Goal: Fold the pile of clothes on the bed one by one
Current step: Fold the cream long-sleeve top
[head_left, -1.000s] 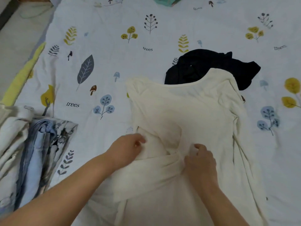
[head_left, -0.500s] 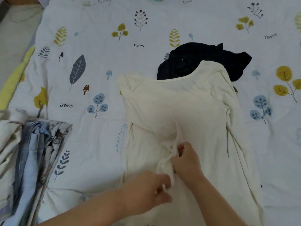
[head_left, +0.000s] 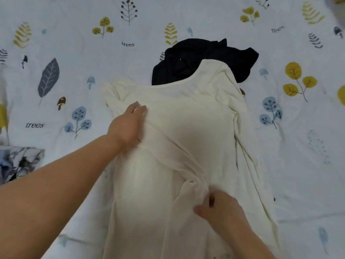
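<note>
A cream long-sleeved top point(head_left: 196, 113) lies spread on the bed, neckline away from me. Its left sleeve is folded diagonally across the body toward the lower right. My left hand point(head_left: 127, 126) rests flat, fingers straight, on the top's left shoulder area. Near the lower middle, my right hand point(head_left: 218, 210) pinches the bunched cuff end of that sleeve. A crumpled black garment point(head_left: 205, 55) lies beyond the top, partly under its neckline.
The bed is covered by a white sheet point(head_left: 74, 71) printed with leaves, trees and mushrooms. A stack of patterned folded clothes point(head_left: 20, 161) sits at the left edge.
My left hand moved from the sleeve near my right hand up to the top's left shoulder. My right hand drew the sleeve end down and to the right.
</note>
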A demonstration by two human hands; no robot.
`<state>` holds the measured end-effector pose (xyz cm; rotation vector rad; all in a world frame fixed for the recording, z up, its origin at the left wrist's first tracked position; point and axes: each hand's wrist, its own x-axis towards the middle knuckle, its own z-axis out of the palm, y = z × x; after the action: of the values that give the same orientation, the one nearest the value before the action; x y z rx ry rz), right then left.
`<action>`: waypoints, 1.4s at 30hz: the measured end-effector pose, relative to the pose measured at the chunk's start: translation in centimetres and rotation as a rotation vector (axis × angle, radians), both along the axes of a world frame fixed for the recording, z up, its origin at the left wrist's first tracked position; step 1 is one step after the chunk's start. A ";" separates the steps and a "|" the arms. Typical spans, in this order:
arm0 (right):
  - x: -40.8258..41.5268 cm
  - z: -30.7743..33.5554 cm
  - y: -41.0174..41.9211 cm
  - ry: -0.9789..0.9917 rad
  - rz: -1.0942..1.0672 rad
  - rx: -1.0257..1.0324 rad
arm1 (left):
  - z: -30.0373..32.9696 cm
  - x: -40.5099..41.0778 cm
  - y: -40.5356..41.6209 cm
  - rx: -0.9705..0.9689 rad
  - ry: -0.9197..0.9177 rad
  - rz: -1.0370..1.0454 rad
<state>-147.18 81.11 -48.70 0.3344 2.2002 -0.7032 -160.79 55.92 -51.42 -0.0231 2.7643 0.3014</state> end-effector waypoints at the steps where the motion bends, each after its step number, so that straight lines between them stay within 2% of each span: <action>1: 0.4 -0.4 -0.2 0.006 -0.013 -0.027 | -0.3 -0.9 -0.4 -0.054 -0.030 -0.024; 5: 0.5 -1.0 0.4 0.035 -0.225 -0.205 | -0.3 -3.9 -2.6 -0.148 -0.040 -0.030; 8: 0.0 -0.6 1.8 0.086 -0.389 -0.265 | 0.7 -5.6 -4.9 -0.199 -0.136 -0.077; 12: 0.1 -1.6 2.7 0.103 -0.342 -0.208 | 1.5 -7.3 -7.3 -0.006 -0.213 0.091; 15: 0.1 -1.6 3.1 0.169 -0.372 -0.204 | 2.5 -8.6 -8.3 0.132 -0.151 0.247; 17: 0.2 -1.5 3.5 0.191 -0.373 -0.153 | 2.8 -9.1 -8.9 0.092 -0.165 0.248; 21: 0.4 -1.0 3.9 0.069 -0.251 -0.089 | 2.0 -9.2 -9.6 0.039 -0.363 0.198; 24: 0.3 -0.7 4.6 0.129 -0.310 -0.067 | 1.4 -9.5 -9.9 -0.056 -0.287 0.122; 27: 0.1 -0.2 5.6 0.160 -0.426 -0.005 | 1.4 -10.0 -10.5 -0.260 -0.210 0.009; 30: 0.0 0.5 5.5 0.072 -0.171 0.262 | 0.7 -9.9 -10.0 -0.414 -0.159 -0.003; 31: 0.0 0.6 5.1 0.119 -0.080 0.371 | 0.5 -9.6 -9.3 -0.472 -0.107 -0.005; 33: 0.6 -0.2 4.4 0.341 0.059 0.548 | 0.3 -8.7 -7.1 -0.509 0.083 0.026; 35: 1.5 -1.6 3.5 0.619 0.014 0.519 | 0.3 -7.2 -3.9 -0.401 0.271 -0.031; 37: 1.9 -2.7 2.3 0.738 0.069 0.402 | -0.5 -4.7 -0.6 -0.219 0.367 -0.184; 39: 2.2 -4.3 1.7 0.636 0.192 0.330 | -2.2 -1.3 2.4 -0.079 0.297 -0.304; 42: 2.7 -6.7 2.4 0.459 0.279 0.323 | -4.7 3.0 5.6 -0.102 0.136 -0.415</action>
<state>-144.49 83.50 -55.39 0.0173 2.7341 -0.2849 -157.75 61.51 -56.08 0.5558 2.8248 0.0531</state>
